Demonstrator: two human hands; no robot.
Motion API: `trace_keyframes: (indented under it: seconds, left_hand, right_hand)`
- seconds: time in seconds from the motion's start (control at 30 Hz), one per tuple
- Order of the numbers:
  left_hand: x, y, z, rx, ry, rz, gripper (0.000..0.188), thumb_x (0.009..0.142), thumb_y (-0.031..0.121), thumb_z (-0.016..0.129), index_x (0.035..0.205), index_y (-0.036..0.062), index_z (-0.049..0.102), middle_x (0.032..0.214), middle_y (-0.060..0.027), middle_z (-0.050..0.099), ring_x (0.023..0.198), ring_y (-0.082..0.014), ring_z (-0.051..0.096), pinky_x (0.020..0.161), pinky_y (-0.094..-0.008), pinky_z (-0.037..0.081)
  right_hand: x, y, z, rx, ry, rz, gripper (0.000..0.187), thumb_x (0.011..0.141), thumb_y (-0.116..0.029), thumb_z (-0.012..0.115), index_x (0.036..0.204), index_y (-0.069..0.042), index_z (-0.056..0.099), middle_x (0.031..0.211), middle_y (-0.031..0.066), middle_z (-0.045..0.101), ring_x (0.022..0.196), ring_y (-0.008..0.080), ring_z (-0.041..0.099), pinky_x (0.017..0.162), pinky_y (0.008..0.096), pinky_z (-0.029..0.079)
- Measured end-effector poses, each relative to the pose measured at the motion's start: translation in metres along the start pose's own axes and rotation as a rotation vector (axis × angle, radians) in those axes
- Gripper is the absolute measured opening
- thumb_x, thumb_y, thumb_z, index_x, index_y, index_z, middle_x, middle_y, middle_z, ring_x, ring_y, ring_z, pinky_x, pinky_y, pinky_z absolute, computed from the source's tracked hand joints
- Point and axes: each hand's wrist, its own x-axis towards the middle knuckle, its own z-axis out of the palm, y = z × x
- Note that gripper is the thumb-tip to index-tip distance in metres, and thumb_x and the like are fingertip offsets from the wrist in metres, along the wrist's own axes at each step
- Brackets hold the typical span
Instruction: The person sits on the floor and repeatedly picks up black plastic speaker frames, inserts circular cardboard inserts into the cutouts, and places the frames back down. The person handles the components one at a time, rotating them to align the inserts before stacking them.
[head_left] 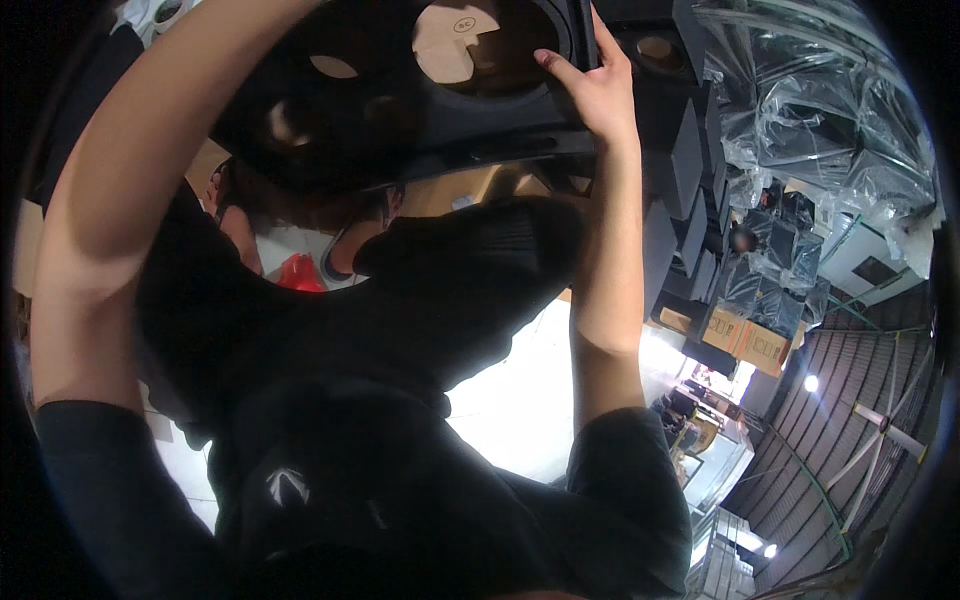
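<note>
A black speaker cabinet [440,150] with one large round opening and smaller holes is in front of me at the top of the view. Through the large opening, a piece of brown cardboard [455,45] shows. My right hand [605,90] grips the cabinet's right edge, its thumb on the front face by the large opening and its fingers around the side. My left forearm [190,110] reaches up across the cabinet's left part, and the hand itself is beyond the top edge of the view.
Black cabinets [675,170] are stacked close on the right. Behind them stand plastic-wrapped black goods [820,110] and a cardboard box [745,340]. Below the cabinet are my legs [470,250], and a small red object [300,273] lies on the floor by my feet.
</note>
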Motion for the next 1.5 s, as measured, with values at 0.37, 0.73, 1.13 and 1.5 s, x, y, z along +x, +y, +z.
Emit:
trace_keyframes:
  seconds: [0.37,0.73,1.13,1.5]
  left_hand:
    - [-0.201,-0.09,0.002,0.246,-0.334,-0.66,0.096,0.076,0.047,0.087,0.154,0.0117,0.046,0.126,-0.023,0.07,0.115,-0.0365,0.068,0.103,-0.0427,0.052]
    - [-0.195,-0.101,0.013,0.144,-0.244,-0.648,0.094,0.076,0.049,0.087,0.151,0.0075,0.048,0.129,-0.0234,0.068,0.12,-0.0373,0.066,0.106,-0.0422,0.049]
    - [-0.2,-0.082,0.01,0.078,-0.131,-0.756,0.095,0.084,0.06,0.079,0.155,0.0076,0.046,0.141,-0.0199,0.062,0.132,-0.03,0.06,0.113,-0.0375,0.044]
    - [-0.212,-0.117,0.024,-0.094,0.003,-0.781,0.096,0.085,0.058,0.08,0.155,0.0052,0.043,0.147,-0.022,0.057,0.138,-0.0293,0.054,0.114,-0.0374,0.042]
  right_hand:
    - [-0.009,0.031,-0.016,-0.146,0.121,-0.025,0.056,0.077,-0.001,0.078,0.132,0.0,0.065,0.113,0.0059,0.074,0.104,0.0144,0.067,0.097,0.0298,0.052]
    - [-0.01,0.047,-0.027,-0.243,0.132,0.094,0.084,0.072,-0.007,0.077,0.152,-0.01,0.052,0.131,0.014,0.07,0.113,0.0189,0.069,0.1,0.0323,0.053]
    - [-0.001,0.026,-0.014,-0.385,0.181,-0.007,0.083,0.072,-0.019,0.082,0.151,-0.022,0.055,0.125,0.0169,0.072,0.112,0.0257,0.071,0.099,0.0381,0.055]
    - [0.005,0.0,0.001,-0.045,0.114,0.089,0.085,0.073,0.004,0.072,0.154,-0.002,0.047,0.138,0.015,0.065,0.121,0.0183,0.064,0.105,0.0313,0.049]
